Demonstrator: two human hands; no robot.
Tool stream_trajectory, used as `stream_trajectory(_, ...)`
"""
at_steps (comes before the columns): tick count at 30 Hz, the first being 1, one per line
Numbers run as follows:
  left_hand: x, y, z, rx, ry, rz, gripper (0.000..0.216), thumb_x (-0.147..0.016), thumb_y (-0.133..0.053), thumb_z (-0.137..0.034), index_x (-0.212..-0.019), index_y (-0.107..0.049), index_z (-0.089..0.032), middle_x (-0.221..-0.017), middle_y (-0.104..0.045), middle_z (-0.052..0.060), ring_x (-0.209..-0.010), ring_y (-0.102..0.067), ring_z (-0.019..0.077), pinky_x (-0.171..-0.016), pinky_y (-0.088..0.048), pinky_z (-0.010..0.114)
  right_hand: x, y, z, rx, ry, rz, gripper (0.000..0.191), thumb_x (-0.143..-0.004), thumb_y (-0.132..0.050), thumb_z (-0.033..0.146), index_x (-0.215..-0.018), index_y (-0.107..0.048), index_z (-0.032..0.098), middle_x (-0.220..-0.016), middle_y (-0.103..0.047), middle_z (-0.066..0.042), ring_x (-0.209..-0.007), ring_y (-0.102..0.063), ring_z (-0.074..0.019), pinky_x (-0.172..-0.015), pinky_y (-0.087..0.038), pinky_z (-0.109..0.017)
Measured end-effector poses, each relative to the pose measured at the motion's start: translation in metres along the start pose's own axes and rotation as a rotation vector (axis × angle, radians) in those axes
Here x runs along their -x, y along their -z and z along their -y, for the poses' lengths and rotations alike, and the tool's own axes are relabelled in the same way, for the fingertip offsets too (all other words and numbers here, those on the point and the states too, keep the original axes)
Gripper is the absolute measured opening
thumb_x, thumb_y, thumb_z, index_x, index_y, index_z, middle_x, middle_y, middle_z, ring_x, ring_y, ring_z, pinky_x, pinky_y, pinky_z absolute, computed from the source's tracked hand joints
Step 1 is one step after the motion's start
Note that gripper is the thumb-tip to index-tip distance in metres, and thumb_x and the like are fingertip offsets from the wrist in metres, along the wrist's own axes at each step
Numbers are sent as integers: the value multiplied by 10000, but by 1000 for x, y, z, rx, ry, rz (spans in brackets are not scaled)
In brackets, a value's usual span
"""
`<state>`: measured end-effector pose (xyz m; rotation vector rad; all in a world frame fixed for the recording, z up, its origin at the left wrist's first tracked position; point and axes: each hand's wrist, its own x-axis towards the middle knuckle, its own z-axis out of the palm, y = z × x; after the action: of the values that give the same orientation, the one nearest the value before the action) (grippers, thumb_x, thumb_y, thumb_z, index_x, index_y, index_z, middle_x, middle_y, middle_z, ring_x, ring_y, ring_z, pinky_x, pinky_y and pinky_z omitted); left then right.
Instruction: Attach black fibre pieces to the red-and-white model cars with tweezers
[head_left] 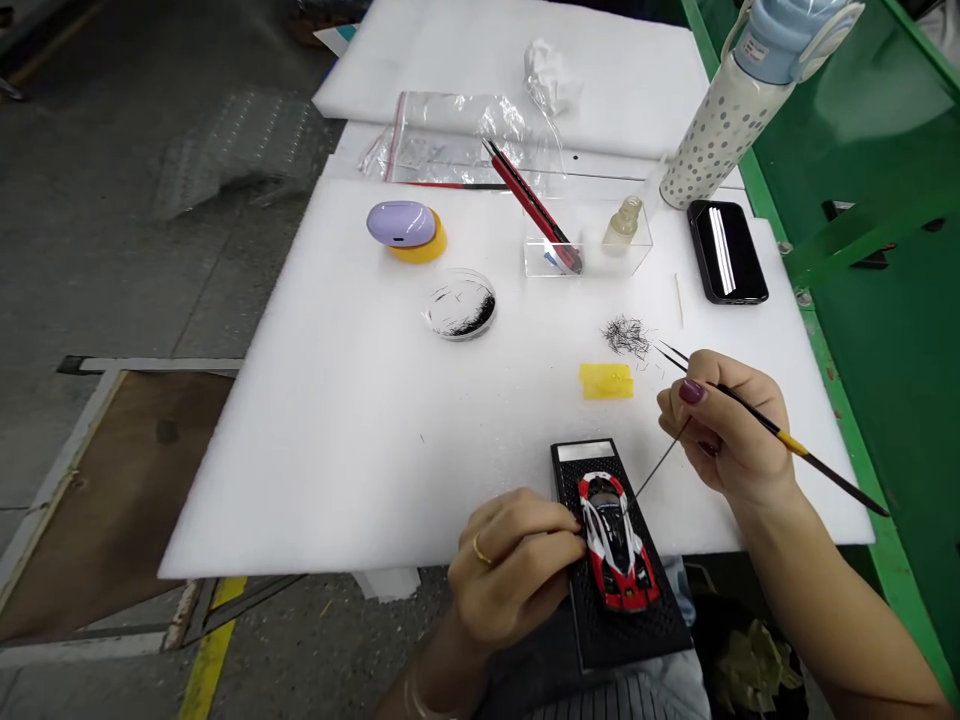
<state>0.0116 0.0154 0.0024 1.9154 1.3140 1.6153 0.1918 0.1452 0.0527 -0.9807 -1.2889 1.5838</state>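
Observation:
A small red, white and black model car (pixel 616 540) sits on a black base (pixel 626 625) at the near edge of a white foam sheet (pixel 360 430). My left hand (pixel 514 565) is closed, fingertips pinching the car's left side. My right hand (pixel 724 425) is closed on thin tools: a long black brush with a yellow band (pixel 795 445) and a fine stick (pixel 660 465) whose tip points at the car. A pile of tiny black bits (pixel 626 335) and a yellow piece (pixel 606 381) lie just beyond.
Farther back are a round dish of black fibres (pixel 460 304), a purple case on a yellow pad (pixel 405 228), a clear box (pixel 589 245) with a red knife (pixel 534 206) and small bottle (pixel 624 222), a phone (pixel 726 251), a dotted flask (pixel 731 110) and a plastic bag (pixel 457 135). A green bench (pixel 892 290) is on the right.

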Motion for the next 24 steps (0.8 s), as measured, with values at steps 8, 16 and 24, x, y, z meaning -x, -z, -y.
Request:
stream_trajectory(8,1,1,-2,-20,43,-1,115,-1012,-585,-148,-923,-657,-160,-894,-695,49,-754,-637,122,-642,-560,267,8,0,-3,17,20,-1,383,-903,-745,390,-630,-519,243,-456,-305,79,-415,-225,-93,-407,-154,-266)
stream_trajectory(16,-3,-1,6,6,-62,-22,176,-1036,-541,-176,-896,-643,-143,-851,-670,47,-707,-607,107,-614,-530,249,-42,19,81,1089,740,-486,321,-1004,-574,495,-745,-534,309,-704,-543,-34,-633,-500,-231,-604,-373,-408)
stream_trajectory(24,-5,-3,6,7,-88,-29,209,-1050,-507,-160,-879,-625,-129,-814,-653,46,-705,-593,97,-620,-511,230,-132,7,82,1221,536,-315,381,-968,-612,604,-783,-556,275,-630,-509,9,-654,-471,-181,-702,-375,-346)
